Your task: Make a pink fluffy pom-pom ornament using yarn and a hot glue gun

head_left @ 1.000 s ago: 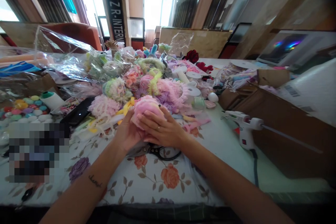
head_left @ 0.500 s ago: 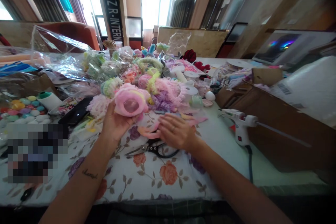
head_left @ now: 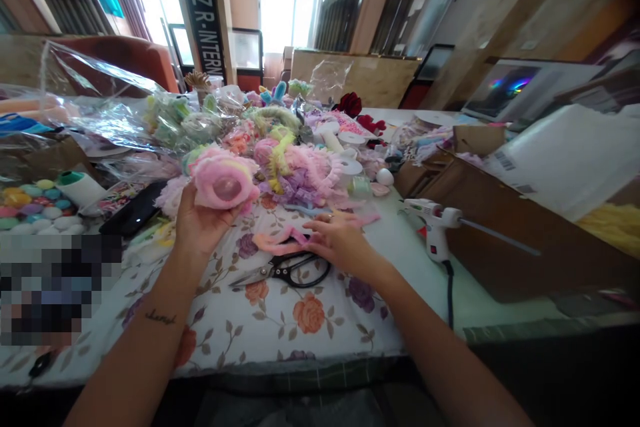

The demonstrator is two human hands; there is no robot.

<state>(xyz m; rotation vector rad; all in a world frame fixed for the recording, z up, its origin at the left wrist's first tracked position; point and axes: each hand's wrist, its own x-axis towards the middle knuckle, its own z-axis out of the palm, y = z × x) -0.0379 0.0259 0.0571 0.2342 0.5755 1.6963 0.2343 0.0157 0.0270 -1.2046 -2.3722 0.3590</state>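
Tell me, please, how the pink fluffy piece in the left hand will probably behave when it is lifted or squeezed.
The pink fluffy piece looks soft and light: the left hand holds it up from below with a loose grip. Its frilly edge would probably squash and spring back. It seems unlikely to slip, since the fuzzy surface should catch on the fingers.

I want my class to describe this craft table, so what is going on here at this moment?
A person sits at a floral tablecloth crowded with fluffy trims and bags. The left hand holds up a pink fluffy ring, its hollow facing the camera. The right hand rests on the cloth, its fingers on a pink strip lying just above the scissors. A glue gun stands to the right, untouched.
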